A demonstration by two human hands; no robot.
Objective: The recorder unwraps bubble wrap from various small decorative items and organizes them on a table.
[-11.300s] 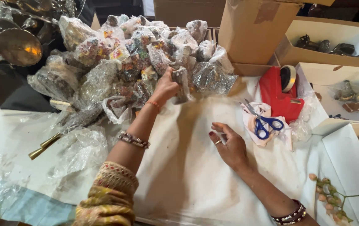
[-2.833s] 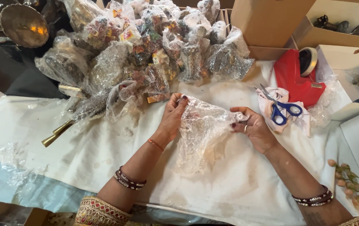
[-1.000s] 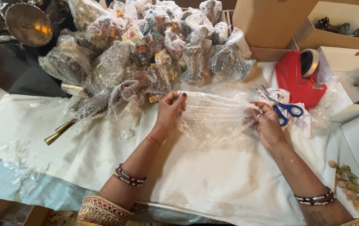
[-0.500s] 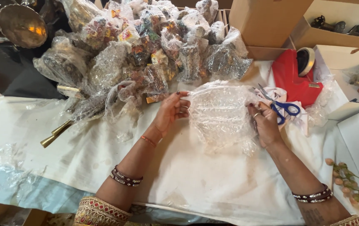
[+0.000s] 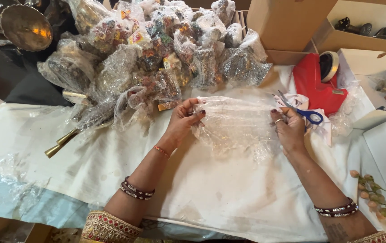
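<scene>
At the far right of the table (image 5: 112, 171), an open cardboard box (image 5: 368, 40) holds dark metal pieces, and a white box (image 5: 382, 67) beside it holds a wrapped figure. Both hands grip a sheet of bubble wrap (image 5: 238, 123) over the white cloth: left hand (image 5: 185, 122) fingers pinch its left edge, right hand (image 5: 289, 128) fingers its right edge. Compared with half a second ago, the sheet is pulled flatter and lower. Blue-handled scissors (image 5: 307, 116) lie just beside the right hand.
</scene>
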